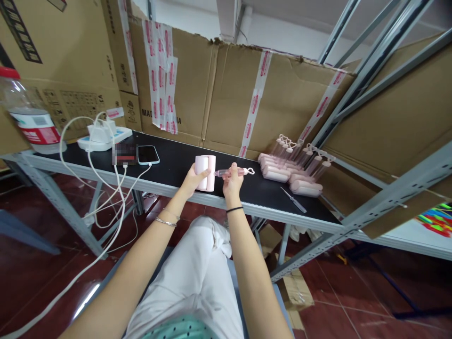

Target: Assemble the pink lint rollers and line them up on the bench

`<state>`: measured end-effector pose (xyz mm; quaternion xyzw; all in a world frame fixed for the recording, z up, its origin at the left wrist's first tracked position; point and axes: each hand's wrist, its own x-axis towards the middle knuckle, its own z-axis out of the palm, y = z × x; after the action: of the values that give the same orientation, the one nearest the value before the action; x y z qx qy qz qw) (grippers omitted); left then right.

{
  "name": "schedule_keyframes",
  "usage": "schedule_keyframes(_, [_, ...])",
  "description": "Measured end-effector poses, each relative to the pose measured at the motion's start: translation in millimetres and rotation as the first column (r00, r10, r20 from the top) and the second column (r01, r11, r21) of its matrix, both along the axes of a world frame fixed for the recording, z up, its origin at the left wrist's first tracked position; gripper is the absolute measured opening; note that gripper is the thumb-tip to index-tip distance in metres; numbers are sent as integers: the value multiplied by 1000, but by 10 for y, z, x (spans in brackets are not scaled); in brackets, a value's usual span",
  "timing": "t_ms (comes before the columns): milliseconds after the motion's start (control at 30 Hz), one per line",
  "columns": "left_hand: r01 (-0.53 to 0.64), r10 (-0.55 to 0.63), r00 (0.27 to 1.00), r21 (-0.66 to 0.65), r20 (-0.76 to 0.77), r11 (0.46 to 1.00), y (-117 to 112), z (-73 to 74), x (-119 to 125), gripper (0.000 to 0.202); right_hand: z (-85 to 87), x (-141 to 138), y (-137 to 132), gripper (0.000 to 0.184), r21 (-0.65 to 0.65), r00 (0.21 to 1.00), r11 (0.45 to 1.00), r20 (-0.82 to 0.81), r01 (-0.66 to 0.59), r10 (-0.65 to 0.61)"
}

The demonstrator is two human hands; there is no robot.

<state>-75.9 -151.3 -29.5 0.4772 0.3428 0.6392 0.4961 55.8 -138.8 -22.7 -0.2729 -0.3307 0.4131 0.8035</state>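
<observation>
My left hand is closed around a pale pink and white roller head, which looks like part of a lint roller. It is held upright just above the black tabletop, near the front edge. My right hand grips a clear pink handle with a heart-shaped loop at its outer end. The handle's narrow tip points left and meets the roller's side; whether it is seated there I cannot tell. To the right lie several similar pink lint rollers in a group, their heart-looped handles pointing away.
A slim pointed tool lies at the table's right front. Toward the left are a phone, a power strip with white cables hanging over the edge, and a bottle. Cardboard walls the back; a metal post stands right.
</observation>
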Motion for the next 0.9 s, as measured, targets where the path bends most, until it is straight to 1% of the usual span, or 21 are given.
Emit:
schedule_keyframes(133, [-32,36,997,57,-65,998,13,-18,0,76,0,-74,32,45,-64,994,992,10,110,-109])
schedule_keyframes(233, [-34,36,999,40,-39,999,36,-35,-14,75,-9,-182,28,45,-97,983,980,-47,172,-177])
schedule_keyframes(300, [-36,37,999,40,-25,999,53,-50,-28,74,-15,-247,4,44,-99,977,975,-54,200,-206])
schedule_keyframes(400, [-52,56,997,71,-52,996,77,-74,-42,71,-25,-295,-38,43,-72,977,974,2,214,-214])
schedule_keyframes(567, [-102,113,986,94,-123,990,100,-84,-36,73,-36,-284,-51,42,-39,985,984,19,175,-174])
schedule_keyframes(700, [-113,126,982,100,-143,989,94,-80,-15,77,-45,-301,-36,42,-67,988,986,43,152,-150])
schedule_keyframes(833, [-36,40,998,68,-52,997,99,-97,-4,77,-60,-325,-24,41,-117,1000,993,-6,6,-7])
schedule_keyframes(900, [-31,30,999,30,13,999,120,-105,-21,75,-40,-246,8,39,-155,998,987,-34,-48,43])
